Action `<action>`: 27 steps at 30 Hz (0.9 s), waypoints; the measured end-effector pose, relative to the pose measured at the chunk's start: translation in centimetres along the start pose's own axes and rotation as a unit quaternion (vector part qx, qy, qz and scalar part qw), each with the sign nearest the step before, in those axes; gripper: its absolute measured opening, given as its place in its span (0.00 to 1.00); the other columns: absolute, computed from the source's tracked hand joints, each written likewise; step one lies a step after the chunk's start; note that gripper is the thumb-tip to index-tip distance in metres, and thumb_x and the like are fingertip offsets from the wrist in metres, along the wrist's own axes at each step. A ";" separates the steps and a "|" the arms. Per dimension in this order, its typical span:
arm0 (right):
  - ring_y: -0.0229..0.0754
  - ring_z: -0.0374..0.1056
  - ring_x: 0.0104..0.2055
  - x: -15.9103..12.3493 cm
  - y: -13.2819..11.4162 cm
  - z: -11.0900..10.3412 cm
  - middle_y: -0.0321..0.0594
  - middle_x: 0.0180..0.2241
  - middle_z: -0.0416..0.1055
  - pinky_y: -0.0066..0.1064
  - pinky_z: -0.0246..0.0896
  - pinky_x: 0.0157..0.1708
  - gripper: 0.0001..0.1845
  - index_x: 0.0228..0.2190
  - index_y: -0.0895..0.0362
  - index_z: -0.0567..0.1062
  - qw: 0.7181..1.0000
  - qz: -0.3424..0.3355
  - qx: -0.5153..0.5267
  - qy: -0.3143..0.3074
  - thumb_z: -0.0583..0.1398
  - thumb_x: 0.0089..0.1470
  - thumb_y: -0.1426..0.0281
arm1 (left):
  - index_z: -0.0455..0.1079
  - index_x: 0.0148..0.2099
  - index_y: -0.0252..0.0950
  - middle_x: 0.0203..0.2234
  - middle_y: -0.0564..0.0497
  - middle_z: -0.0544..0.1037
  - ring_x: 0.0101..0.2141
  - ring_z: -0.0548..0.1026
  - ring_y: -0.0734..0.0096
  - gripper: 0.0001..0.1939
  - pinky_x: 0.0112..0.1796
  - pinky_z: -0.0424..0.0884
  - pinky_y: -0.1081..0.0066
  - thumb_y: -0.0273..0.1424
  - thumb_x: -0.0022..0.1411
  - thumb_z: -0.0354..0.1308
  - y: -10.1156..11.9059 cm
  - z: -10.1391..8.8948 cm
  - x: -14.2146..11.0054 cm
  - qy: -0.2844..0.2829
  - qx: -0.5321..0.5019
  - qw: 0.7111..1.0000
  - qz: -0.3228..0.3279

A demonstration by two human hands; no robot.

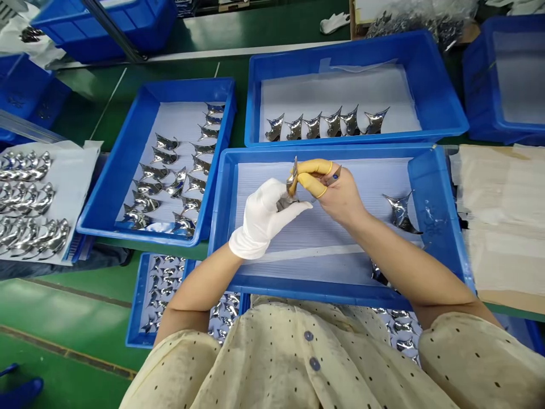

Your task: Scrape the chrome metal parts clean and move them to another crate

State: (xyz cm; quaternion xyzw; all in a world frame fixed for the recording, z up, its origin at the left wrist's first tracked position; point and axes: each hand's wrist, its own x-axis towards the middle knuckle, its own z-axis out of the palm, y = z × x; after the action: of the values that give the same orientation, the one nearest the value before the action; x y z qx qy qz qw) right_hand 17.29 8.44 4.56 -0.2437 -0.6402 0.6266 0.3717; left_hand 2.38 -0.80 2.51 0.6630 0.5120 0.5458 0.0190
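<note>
My left hand [261, 218], in a white glove, is closed around a shiny chrome part [288, 196] over the near blue tray [221, 227]. My right hand [334, 190] wears yellow finger cots on thumb and forefinger. It pinches the top of the same part, and a thin tool [334, 176] sticks out from its fingers. Another chrome part [400, 213] lies on the white liner at the tray's right side.
A blue tray [128, 165] to the left holds several chrome parts in rows. A far tray [426, 74] has a single row of them. More parts lie on white sheets at far left [29, 199] and in a tray below [140, 307]. Stacked paper [502, 216] sits right.
</note>
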 end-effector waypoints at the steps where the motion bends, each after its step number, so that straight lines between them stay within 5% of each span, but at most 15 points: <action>1: 0.41 0.78 0.37 0.0 -0.1 0.0 0.42 0.36 0.83 0.36 0.77 0.46 0.14 0.34 0.56 0.83 1.000 0.002 0.002 -0.007 0.70 0.60 0.57 | 0.67 0.36 0.39 0.24 0.59 0.70 0.23 0.68 0.77 0.19 0.27 0.66 0.73 0.45 0.66 0.70 0.0 0.0 -0.1 -0.001 -0.002 1.000 -0.006; 13: 0.43 0.79 0.40 -0.4 -0.5 0.2 0.41 0.36 0.83 0.36 0.77 0.45 0.11 0.33 0.56 0.82 1.000 0.022 0.017 -0.011 0.70 0.58 0.60 | 0.68 0.36 0.39 0.24 0.59 0.68 0.23 0.65 0.77 0.20 0.27 0.64 0.72 0.46 0.62 0.73 0.0 0.1 -0.6 0.022 -0.077 0.995 -0.058; 22: 0.43 0.79 0.40 -0.8 -0.3 -0.1 0.41 0.38 0.83 0.36 0.77 0.44 0.17 0.33 0.54 0.83 0.998 -0.044 -0.021 0.046 0.72 0.56 0.53 | 0.71 0.34 0.39 0.25 0.57 0.72 0.26 0.68 0.74 0.20 0.31 0.69 0.69 0.45 0.60 0.75 -0.6 -0.2 -0.8 0.021 -0.113 0.986 -0.123; 27: 0.34 0.66 0.27 -1.2 -0.5 0.0 0.39 0.36 0.82 0.31 0.68 0.31 0.12 0.35 0.53 0.84 0.993 -0.095 -0.051 0.042 0.73 0.57 0.58 | 0.78 0.45 0.40 0.22 0.57 0.74 0.21 0.71 0.75 0.16 0.27 0.70 0.71 0.47 0.70 0.65 -0.7 -0.4 -0.9 0.024 -0.191 0.956 -0.221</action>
State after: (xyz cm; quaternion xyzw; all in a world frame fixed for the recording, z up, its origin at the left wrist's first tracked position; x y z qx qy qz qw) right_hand 18.10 7.51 4.84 -0.2268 -0.6754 0.5439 0.4435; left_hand 1.73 -1.28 1.64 0.5042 0.5321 0.6311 0.2534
